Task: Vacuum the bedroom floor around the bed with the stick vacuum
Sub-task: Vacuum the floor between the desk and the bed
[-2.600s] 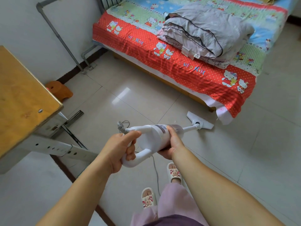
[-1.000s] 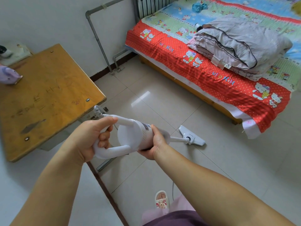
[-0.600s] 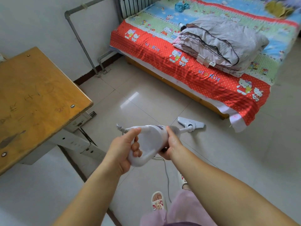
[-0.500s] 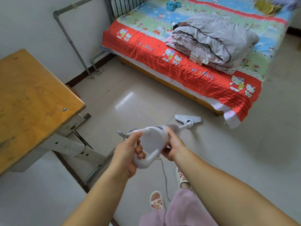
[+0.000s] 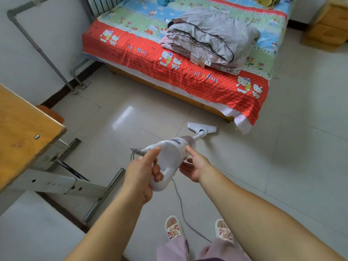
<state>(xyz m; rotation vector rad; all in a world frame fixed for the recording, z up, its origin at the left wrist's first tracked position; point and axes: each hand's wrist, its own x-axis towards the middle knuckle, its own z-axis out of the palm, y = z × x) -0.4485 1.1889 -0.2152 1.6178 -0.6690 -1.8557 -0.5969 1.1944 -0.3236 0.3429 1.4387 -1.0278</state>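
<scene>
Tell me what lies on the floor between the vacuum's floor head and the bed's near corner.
Nothing. In the head view, the stretch between the floor head and the bed corner is bare tile; only the hanging sheet edge overhangs it.

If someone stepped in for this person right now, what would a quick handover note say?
Left hand: closed around the loop handle of the stick vacuum.
Right hand: open, palm up beside the vacuum's body, at most lightly touching it.
Floor head: flat on the tile floor, just short of the bed near its foot corner.
Power cord: trails from the handle back between the slippered feet; mind it.
Done: cannot tell from this view how much floor is covered.
Left: likely along the bed's side toward the radiator pipes and around the foot end.
</scene>
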